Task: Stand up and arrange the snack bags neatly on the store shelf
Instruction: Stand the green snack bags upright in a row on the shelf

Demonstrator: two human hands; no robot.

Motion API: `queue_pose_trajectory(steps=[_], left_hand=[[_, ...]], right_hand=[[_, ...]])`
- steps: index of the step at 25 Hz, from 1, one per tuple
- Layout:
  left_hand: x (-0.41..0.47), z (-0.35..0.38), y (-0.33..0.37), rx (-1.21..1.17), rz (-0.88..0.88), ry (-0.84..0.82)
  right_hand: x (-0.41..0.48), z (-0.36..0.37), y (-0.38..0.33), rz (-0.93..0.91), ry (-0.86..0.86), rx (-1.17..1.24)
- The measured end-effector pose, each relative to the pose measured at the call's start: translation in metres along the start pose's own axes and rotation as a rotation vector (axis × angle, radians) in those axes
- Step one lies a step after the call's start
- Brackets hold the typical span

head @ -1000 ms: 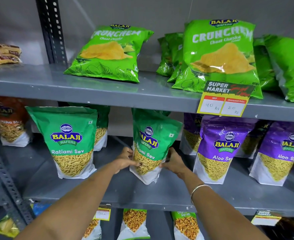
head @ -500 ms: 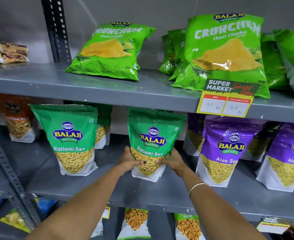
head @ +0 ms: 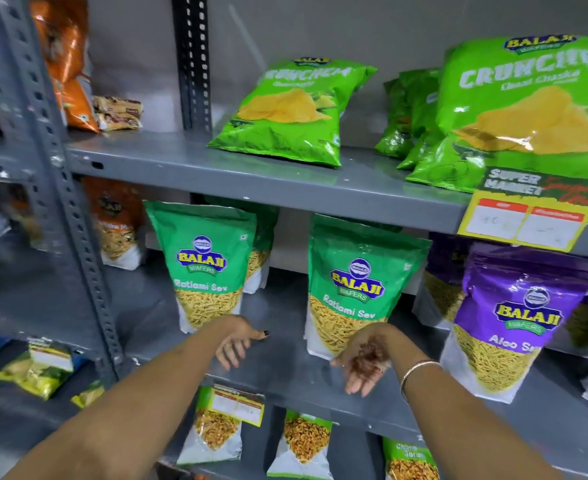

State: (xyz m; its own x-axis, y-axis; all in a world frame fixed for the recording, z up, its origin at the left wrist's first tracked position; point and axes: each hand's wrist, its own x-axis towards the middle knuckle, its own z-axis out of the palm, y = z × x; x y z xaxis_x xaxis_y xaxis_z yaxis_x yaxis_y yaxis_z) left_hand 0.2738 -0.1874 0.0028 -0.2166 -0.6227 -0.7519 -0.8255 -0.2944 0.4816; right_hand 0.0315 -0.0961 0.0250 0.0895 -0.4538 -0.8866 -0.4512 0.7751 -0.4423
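Middle shelf (head: 285, 344), grey metal. Both hands off the stock, fingers loose and spread, grip wide and holding nothing: left hand (head: 238, 342) just in front of the gap between two green Ratlami Sev bags, right hand (head: 363, 363) low before the nearer one. Right Ratlami Sev bag (head: 358, 289) stands upright, leaning slightly left. Left Ratlami Sev bag (head: 204, 268) upright too, well apart. Purple Aloo Sev bag (head: 514, 317) upright at right. Crunchem chip bags (head: 292, 112) lean back on the upper shelf. Thin bangle (head: 415, 374) on right wrist.
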Motion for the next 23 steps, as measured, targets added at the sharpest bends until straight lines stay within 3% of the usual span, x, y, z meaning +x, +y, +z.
queue_pose_trajectory(steps=[2, 4, 7, 9, 12, 17, 23], left_hand=[[0.003, -0.041, -0.033, -0.076, -0.072, 0.051], [0.006, -0.075, -0.063, -0.206, -0.084, 0.142], [0.022, -0.112, -0.094, -0.284, 0.182, 0.336], [0.031, -0.123, -0.103, -0.248, 0.376, 0.351], [0.036, -0.121, -0.103, -0.244, 0.536, 0.226], [0.048, -0.12, -0.115, -0.263, 0.563, 0.289], [0.051, -0.118, -0.143, -0.144, 0.531, 0.285]], right_hand=[[0.015, 0.029, -0.038, -0.012, 0.032, -0.092], [0.031, 0.061, -0.073, -0.185, 0.259, -0.118], [0.061, 0.105, -0.12, -0.486, 0.56, -0.029], [0.08, 0.126, -0.138, -0.641, 0.523, 0.165], [0.101, 0.143, -0.145, -0.794, 0.473, 0.321], [0.083, 0.171, -0.142, -0.8, 0.578, 0.405], [0.066, 0.2, -0.13, -0.731, 0.638, 0.312]])
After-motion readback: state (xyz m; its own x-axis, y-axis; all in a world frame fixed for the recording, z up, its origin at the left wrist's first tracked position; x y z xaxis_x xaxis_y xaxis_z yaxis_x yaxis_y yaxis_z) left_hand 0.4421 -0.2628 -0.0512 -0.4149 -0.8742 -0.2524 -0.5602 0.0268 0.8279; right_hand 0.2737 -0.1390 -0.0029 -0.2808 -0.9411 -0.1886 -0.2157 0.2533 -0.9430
